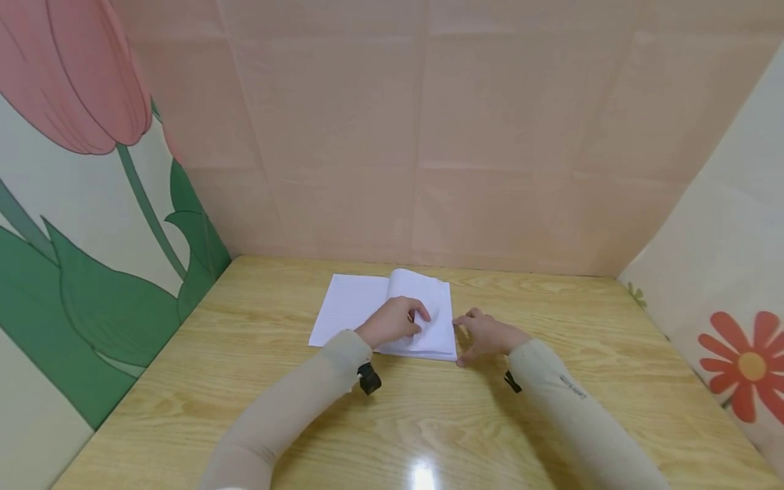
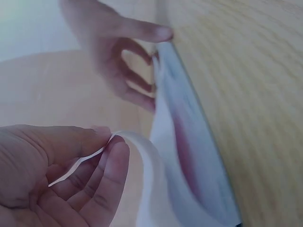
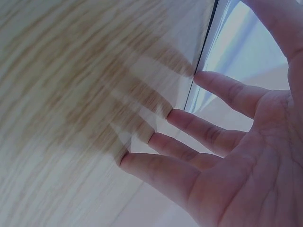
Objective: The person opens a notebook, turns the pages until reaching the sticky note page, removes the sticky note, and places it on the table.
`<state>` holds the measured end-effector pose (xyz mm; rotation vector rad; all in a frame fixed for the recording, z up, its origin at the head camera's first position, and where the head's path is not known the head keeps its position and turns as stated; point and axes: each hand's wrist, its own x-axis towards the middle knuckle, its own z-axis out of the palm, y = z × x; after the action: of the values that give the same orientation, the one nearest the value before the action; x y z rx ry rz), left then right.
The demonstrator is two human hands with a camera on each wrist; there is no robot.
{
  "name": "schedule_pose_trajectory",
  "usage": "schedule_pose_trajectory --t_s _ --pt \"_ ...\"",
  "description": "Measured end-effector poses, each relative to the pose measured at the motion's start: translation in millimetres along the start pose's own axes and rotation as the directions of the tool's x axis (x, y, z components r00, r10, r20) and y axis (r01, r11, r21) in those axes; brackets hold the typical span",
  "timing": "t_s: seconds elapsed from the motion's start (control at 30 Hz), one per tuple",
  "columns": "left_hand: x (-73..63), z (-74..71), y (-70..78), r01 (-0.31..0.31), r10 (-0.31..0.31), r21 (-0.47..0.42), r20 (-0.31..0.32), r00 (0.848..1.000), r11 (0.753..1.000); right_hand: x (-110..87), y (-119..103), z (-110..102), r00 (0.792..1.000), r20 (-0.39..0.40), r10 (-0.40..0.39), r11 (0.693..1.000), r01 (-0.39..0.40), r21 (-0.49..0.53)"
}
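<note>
An open notebook (image 1: 352, 306) with lined white pages lies on the wooden table, one leaf arching up at its middle. My left hand (image 1: 392, 320) is over the right-hand side of it. Thumb and fingers pinch a curled page (image 2: 147, 161), which bends away from the pages below in the left wrist view. At the right edge my right hand (image 1: 486, 335) has its fingers spread. Its fingertips (image 3: 180, 116) are down on the tabletop, with one right at the notebook's edge (image 3: 203, 56); the thumb is by the near right corner.
The light wood table (image 1: 404, 415) runs back to a plain pinkish backdrop (image 1: 416, 136). A tulip-patterned panel (image 1: 122, 292) borders it on the left, and a white panel with a red flower (image 1: 750, 367) on the right. Dark straps (image 1: 369, 378) show at the wrists.
</note>
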<state>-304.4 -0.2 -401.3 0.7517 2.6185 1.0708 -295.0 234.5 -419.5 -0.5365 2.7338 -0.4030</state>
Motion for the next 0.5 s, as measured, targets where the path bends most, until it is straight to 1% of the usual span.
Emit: schedule_pose_trajectory --t_s 0.17,0.33,0.5 --pt "-8.4 -18.6 4.5 -0.016 0.012 -0.048 -0.069 0.998 0.999 0.3 -1 0 1.000 0.002 0.007 1.000 -0.007 -0.017" --pt "-16.8 -34.2 6.4 -0.025 0.018 -0.044 -0.147 0.989 0.999 0.9 -1 0 1.000 0.010 0.020 1.000 -0.020 -0.015" --pt "-26.2 -45.5 5.1 -0.015 0.004 -0.054 -0.193 0.981 0.998 0.5 -1 1 1.000 0.015 0.008 1.000 -0.008 -0.012"
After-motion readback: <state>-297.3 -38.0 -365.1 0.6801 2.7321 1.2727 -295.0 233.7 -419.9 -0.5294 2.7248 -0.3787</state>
